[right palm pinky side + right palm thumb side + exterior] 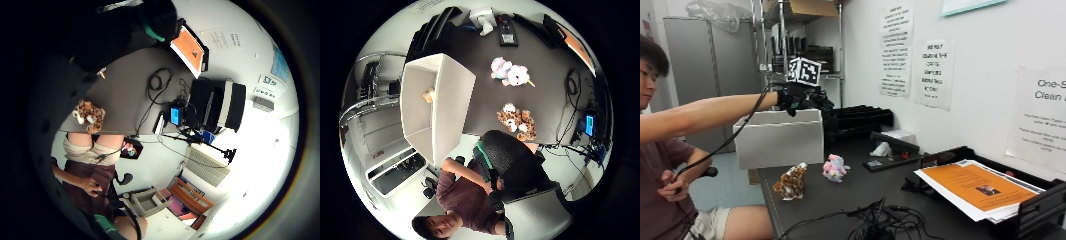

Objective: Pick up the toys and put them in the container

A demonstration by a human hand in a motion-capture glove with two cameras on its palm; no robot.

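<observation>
Right now my black-gloved right hand point(802, 100) hangs above the open white rectangular bin point(780, 137), its fingers seemingly relaxed and empty, while the spotted brown plush toy point(791, 182) and pink-and-white plush toy point(834, 167) sit on the dark table point(859, 197).

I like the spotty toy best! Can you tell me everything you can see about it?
The spotty toy is a small plush animal with tan and brown patches and white paws, soft and fuzzy looking. It sits upright on the dark table, near the front edge. A pink and white plush toy sits beside it, apart from it. The white container stands behind it. Nothing touches it but the table; the gloved right hand is up above the container.
</observation>
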